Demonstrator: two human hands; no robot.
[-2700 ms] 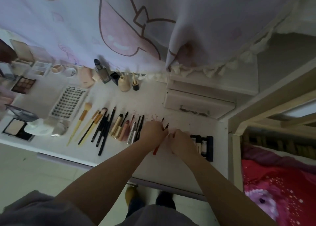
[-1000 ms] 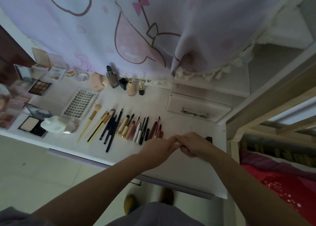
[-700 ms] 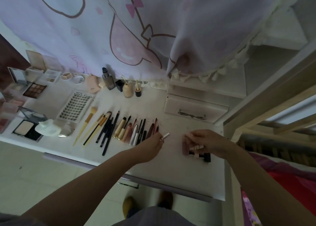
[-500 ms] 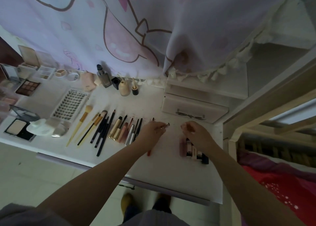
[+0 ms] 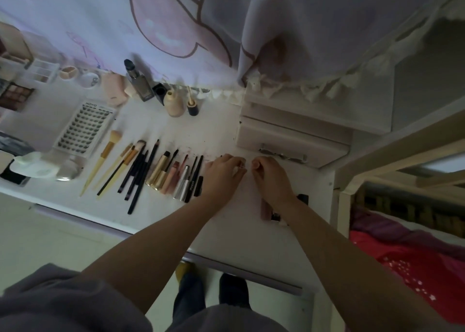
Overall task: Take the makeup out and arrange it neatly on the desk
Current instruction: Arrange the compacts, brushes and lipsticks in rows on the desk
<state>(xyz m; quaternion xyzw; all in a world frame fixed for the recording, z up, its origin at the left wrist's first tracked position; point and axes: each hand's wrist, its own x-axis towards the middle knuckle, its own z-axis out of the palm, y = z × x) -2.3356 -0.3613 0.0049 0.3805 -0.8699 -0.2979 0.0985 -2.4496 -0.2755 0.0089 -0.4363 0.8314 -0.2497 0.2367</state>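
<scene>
Brushes (image 5: 130, 165) and tubes (image 5: 176, 175) lie ranked on the worktop (image 5: 226, 231); several lipsticks (image 5: 270, 212) near the right wrist remain unplaced. Left hand (image 5: 222, 175) pinches a small, unidentifiable item; right hand (image 5: 270, 178) is curled, contents undeterminable.

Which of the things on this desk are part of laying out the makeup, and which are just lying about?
Part of the job:
left hand
right hand
makeup brushes
lip gloss tubes
lash tray
foundation bottle

Just lying about:
curtain
drawer box
red bedding

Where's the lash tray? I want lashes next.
In the head view, the lash tray lies on the desk's left, beside the gold-handled brush.
</scene>
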